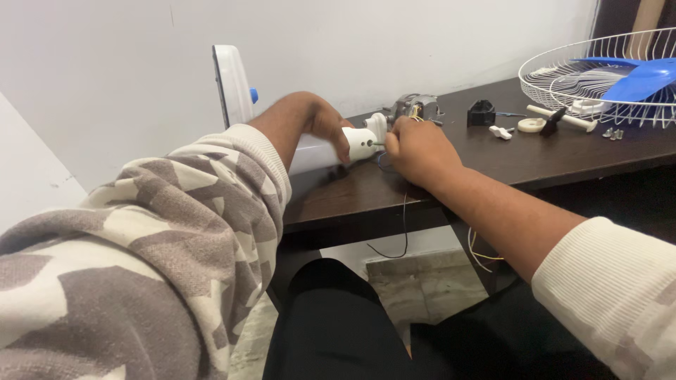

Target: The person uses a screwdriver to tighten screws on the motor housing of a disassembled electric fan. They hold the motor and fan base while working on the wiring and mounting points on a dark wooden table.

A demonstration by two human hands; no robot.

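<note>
Dark brown wood makes up the long table (pixel 563 158), and a plain white wall is seen behind it.

The left hand (pixel 320 123) is wrapped around the smooth white plastic fan neck (pixel 331 146), which lies on its side on the table. The fingers are curled shut over the neck, so it is held down and kept from rolling. The right hand (pixel 419 151) is closed like a loose fist, just at 3 o'clock from the neck's end. Something thin and green is pinched at the fingertips, but what it is cannot be told.

The grey metal fan motor (pixel 415 107) with copper wire inside is joined to the neck at 1 o'clock from the right hand. Thin black and yellow wires (pixel 403 232) hang down off the table edge at 6 o'clock.

For this step to be done well, the neck should be held still and flat. The small part should be moved slowly and straight, and the loose wires should be kept out of the way so they are not pulled.

Farther out, at 2 o'clock, small white and black plastic parts (pixel 521 121) are spread on the table. A white wire fan guard (pixel 598 81) with a blue plastic blade (pixel 644 77) inside is seen at the far right.
</note>
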